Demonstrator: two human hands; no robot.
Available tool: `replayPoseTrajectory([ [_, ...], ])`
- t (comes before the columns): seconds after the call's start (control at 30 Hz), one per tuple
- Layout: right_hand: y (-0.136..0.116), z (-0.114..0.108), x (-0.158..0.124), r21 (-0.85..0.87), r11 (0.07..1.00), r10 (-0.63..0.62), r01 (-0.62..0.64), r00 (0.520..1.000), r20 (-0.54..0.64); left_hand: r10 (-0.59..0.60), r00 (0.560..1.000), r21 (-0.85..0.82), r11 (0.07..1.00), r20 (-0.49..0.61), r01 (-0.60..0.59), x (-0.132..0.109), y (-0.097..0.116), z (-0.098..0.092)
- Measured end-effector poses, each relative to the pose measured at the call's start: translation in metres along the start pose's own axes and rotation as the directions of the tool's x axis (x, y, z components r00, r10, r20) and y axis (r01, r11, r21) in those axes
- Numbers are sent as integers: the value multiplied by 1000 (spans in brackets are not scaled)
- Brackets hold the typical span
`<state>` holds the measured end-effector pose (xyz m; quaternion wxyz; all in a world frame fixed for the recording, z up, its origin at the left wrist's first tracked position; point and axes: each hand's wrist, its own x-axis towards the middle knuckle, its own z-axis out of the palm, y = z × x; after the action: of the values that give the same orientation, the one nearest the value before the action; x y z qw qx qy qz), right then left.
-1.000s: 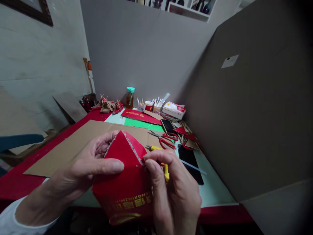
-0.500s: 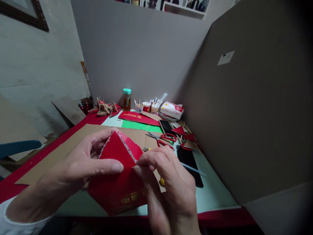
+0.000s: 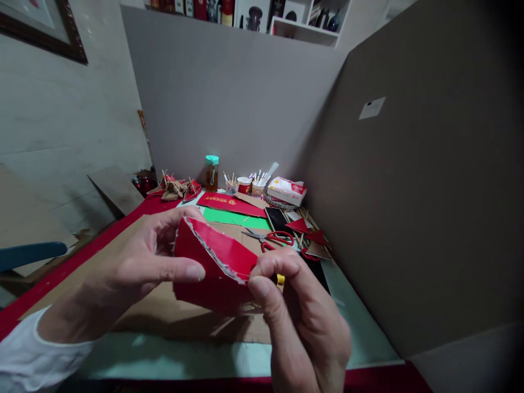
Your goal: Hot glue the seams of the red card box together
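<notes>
A folded piece of red cardboard (image 3: 216,292) with a rough, torn-looking grey cut edge is held up above the table between both hands. My left hand (image 3: 143,262) grips its left side, thumb lying across the front face and fingers behind. At the right corner of the cut edge, my right hand (image 3: 303,311) pinches the cardboard between thumb and forefinger. A small yellow object (image 3: 280,281) shows just behind the right fingers; its kind is hidden. Below lies a large flat sheet of brown cardboard (image 3: 155,311).
Red-handled scissors (image 3: 268,237) lie beyond my hands, near a phone (image 3: 276,219). Further back stand a bottle (image 3: 212,173), cups of sticks and pens (image 3: 258,188) and a tissue box (image 3: 286,191). Red and brown stick models (image 3: 176,188) sit at the back left. Grey partitions (image 3: 237,98) enclose the table.
The red cardboard has tilted, its peak turning so the cut edge and inner red face show more. My right hand has moved slightly right, still pinching the edge. The view has tipped up a little.
</notes>
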<state>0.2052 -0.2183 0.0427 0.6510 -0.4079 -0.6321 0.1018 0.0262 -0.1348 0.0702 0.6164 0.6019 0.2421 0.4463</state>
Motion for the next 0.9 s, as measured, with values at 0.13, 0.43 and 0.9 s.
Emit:
replayPoseTrajectory([
  [0.13, 6, -5, 3, -153, 976, -150, 152, 988, 26, 26, 999, 28, 999, 36, -27, 5, 2, -3],
  [0.43, 12, -10, 12, -387, 844, -375, 371, 924, 69, 30, 999, 141, 989, 43, -36, 12, 11, -7],
  [0.9, 18, -10, 17, 47, 998, -27, 32, 996, -90, -51, 996, 129, 991, 67, 42, 31, 9, 16],
])
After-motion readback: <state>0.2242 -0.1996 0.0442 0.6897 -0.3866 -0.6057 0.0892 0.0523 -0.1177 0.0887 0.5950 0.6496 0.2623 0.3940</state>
